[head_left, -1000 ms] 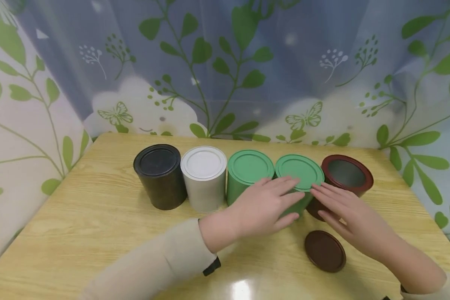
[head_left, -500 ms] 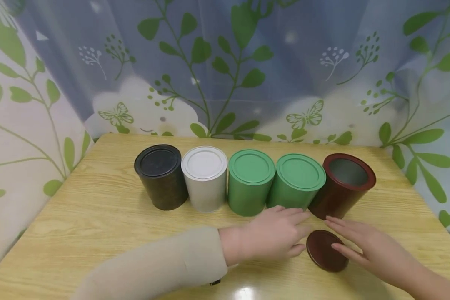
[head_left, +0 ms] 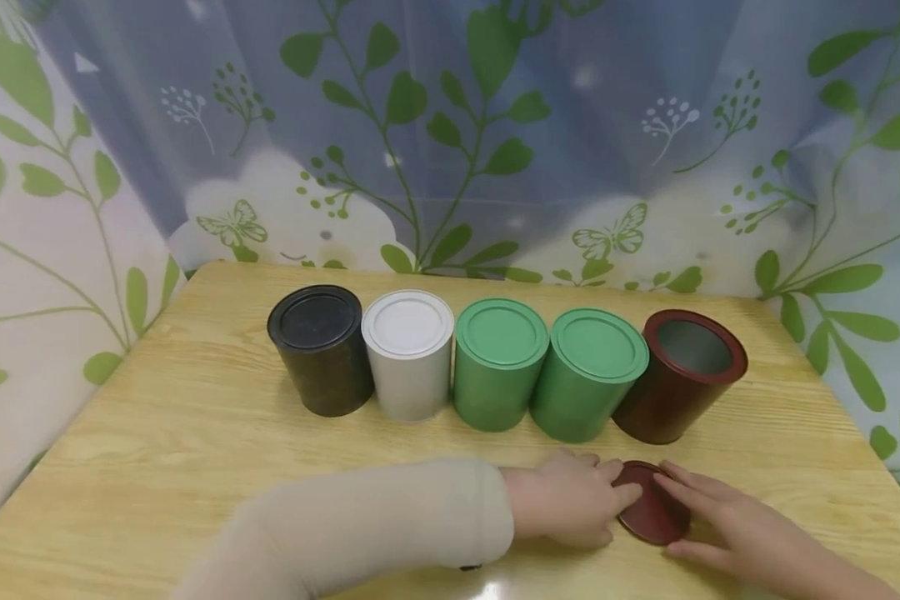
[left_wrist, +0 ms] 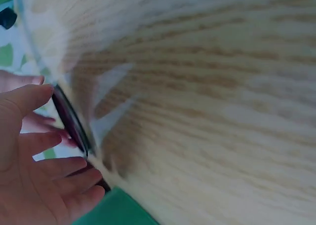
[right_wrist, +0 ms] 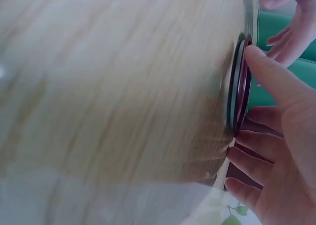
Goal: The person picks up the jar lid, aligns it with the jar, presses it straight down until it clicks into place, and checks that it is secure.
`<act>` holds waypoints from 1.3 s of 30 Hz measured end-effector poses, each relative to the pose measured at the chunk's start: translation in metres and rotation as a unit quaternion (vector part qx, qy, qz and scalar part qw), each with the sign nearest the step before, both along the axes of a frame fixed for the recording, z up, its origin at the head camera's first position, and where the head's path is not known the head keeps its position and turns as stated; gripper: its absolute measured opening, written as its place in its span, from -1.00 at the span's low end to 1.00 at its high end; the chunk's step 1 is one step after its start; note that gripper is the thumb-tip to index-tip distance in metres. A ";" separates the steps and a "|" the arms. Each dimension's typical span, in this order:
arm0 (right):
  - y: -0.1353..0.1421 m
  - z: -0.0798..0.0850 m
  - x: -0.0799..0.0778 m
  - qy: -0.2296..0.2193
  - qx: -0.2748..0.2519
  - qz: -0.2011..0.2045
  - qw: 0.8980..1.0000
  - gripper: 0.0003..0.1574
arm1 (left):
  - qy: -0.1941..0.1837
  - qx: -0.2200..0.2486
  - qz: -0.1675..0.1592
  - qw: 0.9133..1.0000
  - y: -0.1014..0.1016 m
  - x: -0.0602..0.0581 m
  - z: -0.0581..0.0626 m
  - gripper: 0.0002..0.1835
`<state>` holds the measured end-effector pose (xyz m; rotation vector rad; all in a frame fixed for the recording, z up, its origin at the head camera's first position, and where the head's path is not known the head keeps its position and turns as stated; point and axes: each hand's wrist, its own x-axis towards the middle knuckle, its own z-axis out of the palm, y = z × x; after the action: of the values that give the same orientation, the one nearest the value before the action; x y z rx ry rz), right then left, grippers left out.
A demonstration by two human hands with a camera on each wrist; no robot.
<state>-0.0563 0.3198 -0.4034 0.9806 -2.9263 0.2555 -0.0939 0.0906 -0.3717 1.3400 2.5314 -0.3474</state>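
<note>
A round dark-red lid (head_left: pixel 654 507) lies at the front right, close over the table. My left hand (head_left: pixel 573 500) holds its left edge, and my right hand (head_left: pixel 727 521) holds the right edge. In the left wrist view, the left thumb and fingers sit around the rim of the lid (left_wrist: pixel 71 119). The right wrist view has the right thumb on one end of the lid (right_wrist: pixel 240 87) and fingertips at the other. Behind stands the dark-red can (head_left: pixel 667 400), its top uncovered and its inside grey. A lidded green can (head_left: pixel 581 408) is beside it.
Leftward along the row are another green can (head_left: pixel 495 392), a white can (head_left: pixel 412 383) and a black can (head_left: pixel 330 375), all with lids on. They stand on a wooden table (head_left: pixel 157 467). A leaf-patterned cloth (head_left: pixel 450 142) hangs behind the table.
Both hands have come down and toward me from the right-hand green can to the dark-red lid, and now take hold of its edges. The cans have stayed in place.
</note>
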 end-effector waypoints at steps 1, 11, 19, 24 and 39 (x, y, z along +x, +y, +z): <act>0.000 -0.001 -0.001 0.003 0.000 0.002 1.000 -0.07 | -0.001 -0.006 0.004 1.000 0.003 0.001 -0.002 -0.38; -0.007 -0.007 -0.007 0.005 -0.042 0.020 0.999 -0.14 | 0.026 0.009 0.011 1.000 0.020 0.002 -0.009 -0.50; -0.009 -0.010 -0.006 0.017 -0.051 0.027 0.998 -0.15 | 0.033 0.016 -0.002 0.999 0.022 0.003 -0.009 -0.73; -0.009 -0.010 -0.006 0.011 -0.053 0.025 0.998 -0.13 | 0.045 0.018 -0.014 0.999 0.019 0.002 -0.009 -0.74; 0.007 0.020 -0.005 0.014 -0.132 0.003 0.991 -0.05 | 0.088 0.073 -0.088 0.990 0.010 -0.001 0.016 -0.58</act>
<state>-0.0616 0.3266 -0.3835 0.9426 -2.7688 0.6044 -0.0949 0.1005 -0.3560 1.6623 2.6305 -0.3337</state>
